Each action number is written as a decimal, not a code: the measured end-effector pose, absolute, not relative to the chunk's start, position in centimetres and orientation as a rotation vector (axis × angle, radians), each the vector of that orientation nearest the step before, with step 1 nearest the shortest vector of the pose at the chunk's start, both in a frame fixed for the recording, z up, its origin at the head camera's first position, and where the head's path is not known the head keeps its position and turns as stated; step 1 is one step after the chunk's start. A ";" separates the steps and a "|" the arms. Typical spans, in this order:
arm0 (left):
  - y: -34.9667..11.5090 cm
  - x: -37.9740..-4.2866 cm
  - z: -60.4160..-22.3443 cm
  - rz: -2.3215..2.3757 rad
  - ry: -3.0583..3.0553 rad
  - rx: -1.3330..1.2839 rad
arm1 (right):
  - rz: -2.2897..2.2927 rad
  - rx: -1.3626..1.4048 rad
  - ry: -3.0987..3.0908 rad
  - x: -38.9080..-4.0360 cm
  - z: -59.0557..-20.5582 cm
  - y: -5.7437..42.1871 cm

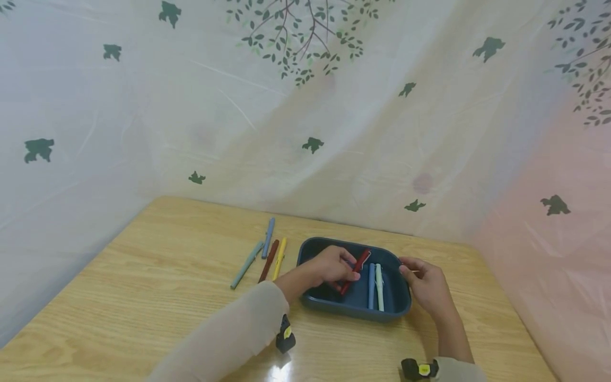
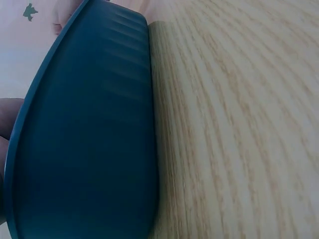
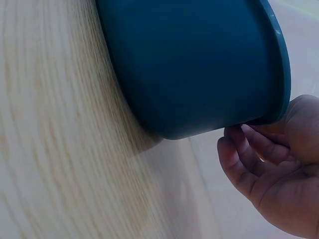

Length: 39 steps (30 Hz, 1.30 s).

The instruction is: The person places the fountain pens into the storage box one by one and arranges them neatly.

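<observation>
In the head view a dark blue rectangular plastic tray [image 1: 343,313] stands on the table. My left hand [image 1: 331,265] reaches over its near left side and pinches a red pen [image 1: 365,258] with a silver clip, held slanted inside the tray. To the right of that pen, a blue pen [image 1: 371,286] and a pale green pen [image 1: 380,289] lie side by side on the tray's floor. My right hand [image 1: 427,281] grips the tray's right rim; in the right wrist view its curled fingers [image 3: 239,167] are at the tray's outer wall [image 3: 189,64].
Left of the tray lie loose pens: a grey-green one [image 1: 246,265], a blue one [image 1: 268,239], a dark red one [image 1: 269,260] and a yellow one [image 1: 280,258]. A patterned curtain [image 1: 267,148] hangs behind the wooden table [image 1: 157,297] and along its sides.
</observation>
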State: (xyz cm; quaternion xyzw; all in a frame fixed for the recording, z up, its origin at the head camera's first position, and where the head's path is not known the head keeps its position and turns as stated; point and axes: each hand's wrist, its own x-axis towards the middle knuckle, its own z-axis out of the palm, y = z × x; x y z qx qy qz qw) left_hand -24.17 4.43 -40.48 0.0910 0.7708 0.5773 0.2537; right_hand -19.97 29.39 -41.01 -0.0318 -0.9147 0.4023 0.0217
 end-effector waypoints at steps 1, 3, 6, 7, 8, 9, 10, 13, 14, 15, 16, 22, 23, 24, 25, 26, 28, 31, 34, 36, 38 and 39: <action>4.5 -24.1 -40.5 1.558 2.104 0.239 | 1.247 -0.099 -2.835 -20.0 -41.0 29.4; 4.7 -24.0 -40.5 1.536 2.122 0.223 | 1.247 -0.097 -2.836 -20.0 -41.0 29.5; 4.9 -23.9 -40.6 1.508 2.143 0.207 | 1.247 -0.099 -2.839 -20.0 -41.0 29.5; 5.0 -23.9 -40.6 1.496 2.149 0.200 | 1.247 -0.106 -2.840 -20.1 -41.0 29.5; 5.0 -23.9 -40.6 1.487 2.154 0.197 | 1.249 -0.108 -2.841 -20.1 -41.0 29.5; 5.1 -23.9 -40.6 1.482 2.155 0.194 | 1.248 -0.112 -2.844 -20.1 -41.0 29.5; 5.1 -23.9 -40.7 1.474 2.160 0.193 | 1.249 -0.110 -2.843 -20.1 -41.0 29.5; 5.2 -23.9 -40.8 1.456 2.171 0.193 | 1.251 -0.119 -2.846 -20.1 -40.9 29.5; 5.2 -23.9 -40.8 1.450 2.176 0.196 | 1.254 -0.117 -2.846 -20.1 -40.9 29.5; 5.3 -24.0 -40.8 1.444 2.182 0.199 | 1.254 -0.117 -2.847 -20.1 -40.9 29.5; 5.3 -24.0 -40.9 1.436 2.188 0.202 | 1.257 -0.117 -2.847 -20.1 -40.9 29.5; 5.9 -24.2 -41.3 1.398 2.208 0.180 | 1.261 -0.124 -2.843 -20.1 -40.9 29.5; 6.0 -24.1 -41.3 1.394 2.209 0.177 | 1.260 -0.123 -2.843 -20.1 -40.9 29.5; 6.1 -24.1 -41.3 1.389 2.209 0.174 | 1.259 -0.121 -2.843 -20.1 -40.9 29.5; 6.1 -24.1 -41.2 1.384 2.207 0.170 | 1.260 -0.122 -2.843 -20.1 -40.9 29.5; 6.2 -24.1 -41.1 1.380 2.207 0.168 | 1.262 -0.126 -2.845 -20.0 -40.8 29.5; 6.3 -23.9 -40.9 1.379 2.201 0.166 | 1.265 -0.134 -2.848 -20.1 -40.8 29.4; 6.4 -23.8 -40.7 1.395 2.192 0.162 | 1.268 -0.137 -2.850 -20.1 -40.7 29.4; 6.6 -23.5 -40.6 1.424 2.182 0.161 | 1.273 -0.132 -2.846 -20.1 -40.8 29.4; 6.6 -23.4 -40.6 1.437 2.176 0.157 | 1.277 -0.130 -2.844 -20.2 -40.8 29.4; 6.7 -23.3 -40.5 1.446 2.167 0.151 | 1.279 -0.134 -2.845 -20.2 -40.9 29.5; 6.7 -23.3 -40.5 1.451 2.164 0.147 | 1.278 -0.135 -2.846 -20.2 -40.9 29.5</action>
